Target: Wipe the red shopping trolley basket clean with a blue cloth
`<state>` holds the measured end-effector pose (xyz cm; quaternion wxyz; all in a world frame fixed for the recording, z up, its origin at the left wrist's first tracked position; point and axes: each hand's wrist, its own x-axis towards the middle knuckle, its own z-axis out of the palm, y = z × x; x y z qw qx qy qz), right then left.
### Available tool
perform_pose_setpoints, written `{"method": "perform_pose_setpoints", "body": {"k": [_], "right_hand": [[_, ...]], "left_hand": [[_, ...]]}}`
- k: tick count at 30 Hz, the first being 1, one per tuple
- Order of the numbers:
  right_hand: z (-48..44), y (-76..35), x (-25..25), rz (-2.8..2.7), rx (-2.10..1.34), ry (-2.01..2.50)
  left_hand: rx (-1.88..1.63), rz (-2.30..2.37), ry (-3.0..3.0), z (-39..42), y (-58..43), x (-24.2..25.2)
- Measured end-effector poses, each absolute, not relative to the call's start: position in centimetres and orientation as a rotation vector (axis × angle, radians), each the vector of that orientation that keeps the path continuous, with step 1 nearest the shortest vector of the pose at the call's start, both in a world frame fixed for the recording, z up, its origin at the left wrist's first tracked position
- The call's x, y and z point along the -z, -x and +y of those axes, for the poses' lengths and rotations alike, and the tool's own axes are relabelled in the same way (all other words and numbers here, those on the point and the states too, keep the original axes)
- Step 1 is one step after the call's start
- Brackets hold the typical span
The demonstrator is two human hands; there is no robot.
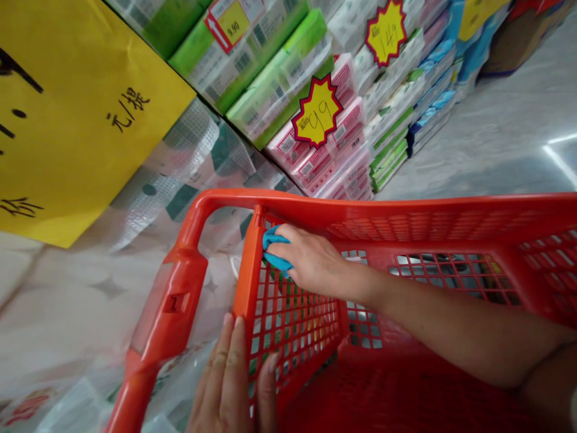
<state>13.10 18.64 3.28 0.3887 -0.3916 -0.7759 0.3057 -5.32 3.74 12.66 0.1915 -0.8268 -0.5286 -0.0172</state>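
My right hand (311, 258) reaches in from the right, its fingers closed around a bunched blue cloth (277, 255). The cloth is pressed against the inner side of the upright grid flap (247, 273) of a red plastic shopping cart (406, 207), near the flap's top corner. Lower down, my left hand (228, 385) holds the same flap, fingers along its orange top edge and thumb on the inner side. To the left of the flap runs the cart's thick red handle (166, 313).
Stacked green-and-white tissue packs (279, 78) and pink packs (333, 156) stand beyond the cart, with a yellow star-shaped price tag (318, 112) on them. A large yellow price sign (90, 120) hangs at the left. Grey shiny floor (505, 132) shows at the upper right.
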Motion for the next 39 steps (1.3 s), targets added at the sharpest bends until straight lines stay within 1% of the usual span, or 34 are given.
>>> {"method": "perform_pose_setpoints", "body": {"k": [5, 7, 11, 13, 16, 21, 24, 29, 32, 35, 39], "right_hand": [[19.0, -13.6, -2.5, -1.717, -0.978, 0.846], [18.5, -13.7, -2.6, -1.754, -0.953, 0.849], [17.3, -13.6, -3.8, -2.085, -0.756, 0.974], [17.2, -13.7, -4.5, -2.153, -0.699, 1.012], [17.3, -13.9, -4.9, -2.175, -0.706, 0.997], [17.1, -13.6, -4.7, -2.207, -0.661, 1.060], [17.1, -13.7, -5.1, -2.210, -0.700, 1.076], [17.1, -14.7, -5.8, -2.158, -0.868, 0.953], [16.4, -14.3, -5.6, -2.256, -0.796, 0.913], [15.8, -13.6, -5.7, -2.327, -0.671, 0.997], [15.7, -13.4, -6.4, -2.362, -0.766, 1.029]], "left_hand": [[0.085, -1.440, 2.281, 3.9, 5.6, -11.9], [0.091, -1.458, 2.280, 3.9, 5.6, -11.8], [0.036, -1.512, 2.295, 3.8, 5.4, -11.9], [0.041, -1.513, 2.289, 3.8, 5.4, -11.9], [0.039, -1.511, 2.300, 3.6, 5.5, -12.3], [-0.105, -1.531, 2.371, 3.6, 5.5, -13.0], [-0.026, -1.497, 2.318, 3.7, 5.3, -12.4], [0.057, -1.511, 2.278, 3.7, 5.4, -11.6], [0.042, -1.494, 2.282, 3.7, 5.5, -11.6], [0.034, -1.486, 2.281, 3.7, 5.3, -11.7], [0.016, -1.515, 2.270, 3.6, 5.1, -11.8]]}}
